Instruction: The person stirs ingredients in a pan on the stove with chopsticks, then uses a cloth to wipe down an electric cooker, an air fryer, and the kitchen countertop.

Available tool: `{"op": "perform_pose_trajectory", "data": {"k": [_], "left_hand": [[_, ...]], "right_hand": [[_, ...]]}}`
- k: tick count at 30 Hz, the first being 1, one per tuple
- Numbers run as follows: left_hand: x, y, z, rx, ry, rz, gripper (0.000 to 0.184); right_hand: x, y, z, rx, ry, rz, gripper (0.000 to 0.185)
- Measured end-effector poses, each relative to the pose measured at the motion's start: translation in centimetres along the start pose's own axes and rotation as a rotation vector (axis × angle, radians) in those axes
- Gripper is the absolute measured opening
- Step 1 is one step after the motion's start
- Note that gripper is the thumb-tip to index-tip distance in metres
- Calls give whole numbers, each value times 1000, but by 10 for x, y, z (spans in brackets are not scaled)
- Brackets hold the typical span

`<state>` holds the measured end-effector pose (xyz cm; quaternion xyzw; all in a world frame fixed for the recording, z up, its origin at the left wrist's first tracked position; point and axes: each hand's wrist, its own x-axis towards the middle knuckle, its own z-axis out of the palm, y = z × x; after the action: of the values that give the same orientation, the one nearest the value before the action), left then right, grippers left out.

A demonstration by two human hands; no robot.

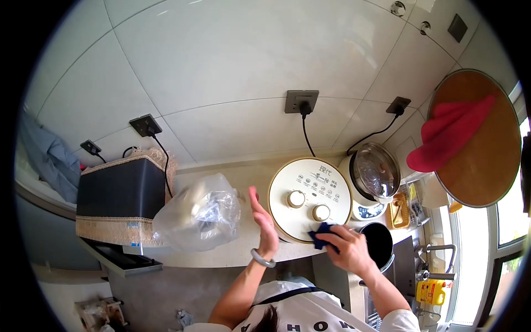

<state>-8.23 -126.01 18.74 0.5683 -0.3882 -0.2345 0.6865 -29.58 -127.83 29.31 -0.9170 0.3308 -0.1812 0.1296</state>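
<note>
The right hand (350, 252) pinches a bunched blue cloth (322, 238) on the near right edge of the round white cooker (301, 222), most of whose top lies far and left of it. The left hand (267, 231), fingers straight and unclenched, stands just beside the cooker's left rim; whether it touches cannot be told.

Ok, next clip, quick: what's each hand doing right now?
Left hand: open, holding nothing, upright beside the round white appliance.
Right hand: closed on a dark blue cloth at the appliance's top.
</note>
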Motion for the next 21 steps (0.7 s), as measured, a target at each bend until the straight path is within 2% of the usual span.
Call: {"op": "perform_pose_trajectory", "data": {"k": [2,3,6,11,14,15,21], "left_hand": [[2,11,-10,-264,-184,-208,94],[3,9,-13,-262,-221,-218,97],[0,4,-10,-316,-160,-247,93],[-8,-2,-1,-362,-109,-224,89],[-10,7,-8,-322,-197,-246,97],[-11,8,-5,-318,-165,-242,90],[-9,-6,-10,-170,-210,-185,87]], "right_hand": [[18,-16,12,19,2,-55,35],[28,-23,21,21,9,-64,35],[64,-46,48,-26,52,-31,30],[111,-66,85,-208,147,145,31],[96,-69,83,-193,203,187,32],[85,-69,81,-115,209,214,32],[7,-56,35,-64,186,424,34]]}}
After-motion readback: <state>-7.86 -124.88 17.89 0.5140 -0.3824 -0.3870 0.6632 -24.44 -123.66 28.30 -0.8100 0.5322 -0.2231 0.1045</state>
